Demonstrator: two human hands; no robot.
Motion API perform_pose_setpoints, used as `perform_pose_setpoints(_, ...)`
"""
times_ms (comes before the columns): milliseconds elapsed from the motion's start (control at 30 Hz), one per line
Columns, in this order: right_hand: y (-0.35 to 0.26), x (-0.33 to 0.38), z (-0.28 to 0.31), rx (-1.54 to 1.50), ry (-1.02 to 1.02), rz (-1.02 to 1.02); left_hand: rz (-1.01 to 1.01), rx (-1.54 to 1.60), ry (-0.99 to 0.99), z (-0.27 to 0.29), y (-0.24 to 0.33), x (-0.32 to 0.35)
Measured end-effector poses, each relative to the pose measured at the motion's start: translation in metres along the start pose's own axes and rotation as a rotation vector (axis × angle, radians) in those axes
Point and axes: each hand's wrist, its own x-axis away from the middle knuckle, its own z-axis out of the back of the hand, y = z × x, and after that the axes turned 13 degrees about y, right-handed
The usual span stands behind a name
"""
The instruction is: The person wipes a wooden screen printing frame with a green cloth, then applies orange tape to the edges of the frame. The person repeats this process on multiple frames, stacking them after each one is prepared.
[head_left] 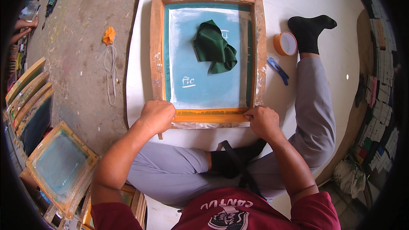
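A wooden screen-printing frame (156, 59) lies flat before me, its blue mesh (183, 55) bordered in darker green. Along its near edge runs a strip of orange tape (211, 115), partly over the mesh and partly by the wood. My left hand (158, 116) is closed at the strip's left end, at the near left corner. At the other end my right hand (263, 120) pinches the tape with bent fingers. Farther up the mesh rests a crumpled dark green cloth (209, 42).
Right of the frame are an orange tape roll (285, 44) and a blue cutter knife (278, 71), near my black-socked foot (310, 32). More screens (61, 162) stand at lower left. An orange scrap with string (109, 36) lies on the floor. Another person's hand (26, 25) shows far left.
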Motion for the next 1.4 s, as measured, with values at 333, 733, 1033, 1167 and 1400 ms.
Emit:
perform_pose_setpoints(333,0.0,-0.001,0.0,0.022,-0.033,0.009,0.009,0.001,0.003,-0.002,-0.001,-0.002)
perform_pose_setpoints(733,0.004,0.0,0.005,0.049,-0.079,0.069,0.013,-0.004,-0.015,-0.005,0.001,0.001)
perform_pose_setpoints(1033,0.009,0.01,0.037,-0.173,0.131,0.219,0.046,0.177,0.169,-0.017,-0.001,0.033)
perform_pose_setpoints(1167,-0.002,0.022,0.01,-0.055,0.272,0.555,-0.102,0.216,0.44,-0.005,0.012,0.045)
perform_pose_setpoints(1400,0.025,0.021,-0.04,0.213,0.361,0.669,-0.217,-0.019,0.489,-0.057,0.002,0.041)
